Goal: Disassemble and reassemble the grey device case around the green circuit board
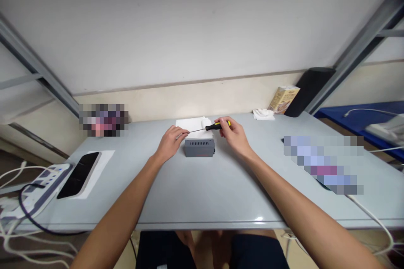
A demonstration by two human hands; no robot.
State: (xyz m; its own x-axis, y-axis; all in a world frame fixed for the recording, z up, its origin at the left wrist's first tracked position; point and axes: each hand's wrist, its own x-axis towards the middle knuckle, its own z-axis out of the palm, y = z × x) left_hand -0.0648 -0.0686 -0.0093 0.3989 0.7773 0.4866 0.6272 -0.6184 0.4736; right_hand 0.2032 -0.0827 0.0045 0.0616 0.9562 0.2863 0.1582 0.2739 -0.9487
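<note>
A screwdriver (209, 127) with a black and yellow handle is in my right hand (233, 134), its fingers closed around the handle. The shaft points left, nearly level, above a small grey metal box (198, 149) with a row of slots. Its tip reaches the fingertips of my left hand (169, 142). Those fingers are pinched together; what lies between them is too small to make out. The box stands on the desk between my two hands, with a dark knob or plug at its right end. White paper (184, 123) lies behind it.
On the desk (189, 193), a phone (80, 174) and a white power strip (44, 191) with cables lie left. A black speaker-like cylinder (309, 90), a yellow carton (284, 98) and crumpled tissue (264, 114) stand back right. Blurred-out items lie at both sides.
</note>
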